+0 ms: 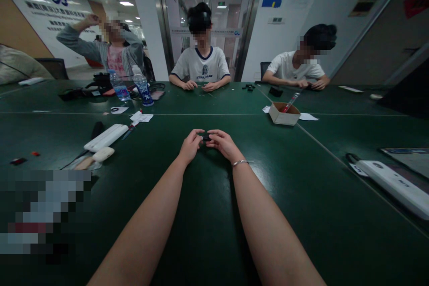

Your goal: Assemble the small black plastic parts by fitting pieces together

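Observation:
Between my two hands, just above the green table (208, 214), is a small black object (205, 137) with a light, shiny bit at its left end. It is too small for me to tell its kind. The fingertips of my left hand (191, 146) pinch the left end. My right hand (224, 144), with a bracelet (240, 162) at the wrist, grips the other end with thumb and fingers, which partly cover it. Both forearms reach forward from the bottom of the view.
A small open box (284, 116) stands ahead on the right. To the left lie a white power bank-like block (106, 137) and a pale mouse-shaped thing (103, 154). A white power strip (395, 185) is at right. Two bottles (143, 88) stand farther back; several people sit across.

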Demonstrator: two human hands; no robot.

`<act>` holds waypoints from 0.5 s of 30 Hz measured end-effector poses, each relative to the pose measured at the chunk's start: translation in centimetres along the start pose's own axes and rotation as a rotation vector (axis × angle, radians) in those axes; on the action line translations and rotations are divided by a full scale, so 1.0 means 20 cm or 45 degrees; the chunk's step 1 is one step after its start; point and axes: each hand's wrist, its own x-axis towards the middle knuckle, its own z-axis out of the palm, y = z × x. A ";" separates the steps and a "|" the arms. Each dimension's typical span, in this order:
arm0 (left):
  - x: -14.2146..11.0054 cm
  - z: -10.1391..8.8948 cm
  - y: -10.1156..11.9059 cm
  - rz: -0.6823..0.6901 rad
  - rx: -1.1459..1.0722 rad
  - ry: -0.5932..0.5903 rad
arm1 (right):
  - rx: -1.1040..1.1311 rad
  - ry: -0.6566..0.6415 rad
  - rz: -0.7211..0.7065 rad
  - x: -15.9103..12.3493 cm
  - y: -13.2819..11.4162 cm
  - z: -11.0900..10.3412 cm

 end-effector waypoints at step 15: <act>-0.01 -0.01 0.00 0.023 0.086 0.022 | -0.008 0.004 0.004 0.00 0.00 0.00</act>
